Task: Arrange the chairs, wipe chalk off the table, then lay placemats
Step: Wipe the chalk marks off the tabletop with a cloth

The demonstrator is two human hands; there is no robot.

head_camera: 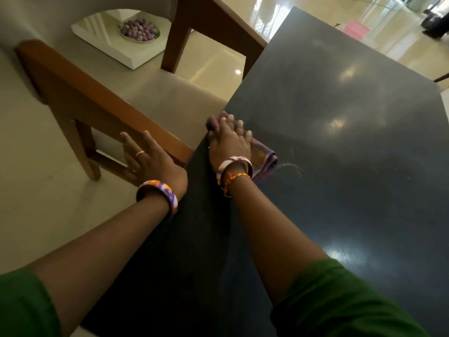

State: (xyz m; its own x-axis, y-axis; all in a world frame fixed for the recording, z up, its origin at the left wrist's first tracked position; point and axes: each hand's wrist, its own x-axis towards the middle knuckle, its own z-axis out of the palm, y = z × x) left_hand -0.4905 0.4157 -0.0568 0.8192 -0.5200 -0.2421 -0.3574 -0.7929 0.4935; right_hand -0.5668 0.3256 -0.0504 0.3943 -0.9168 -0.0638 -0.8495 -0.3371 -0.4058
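Head view — right hand (229, 144) presses flat, fingers spread, on the cloth (263, 156), chalk marks (291, 167) just to its right — left hand (150, 159) rests open on the chair (97, 98).

The right hand (229, 144) presses a cloth (261, 159) flat near the left edge of the dark table (340, 147), while the left hand (150, 161) rests on the chair (80, 91) beside it.
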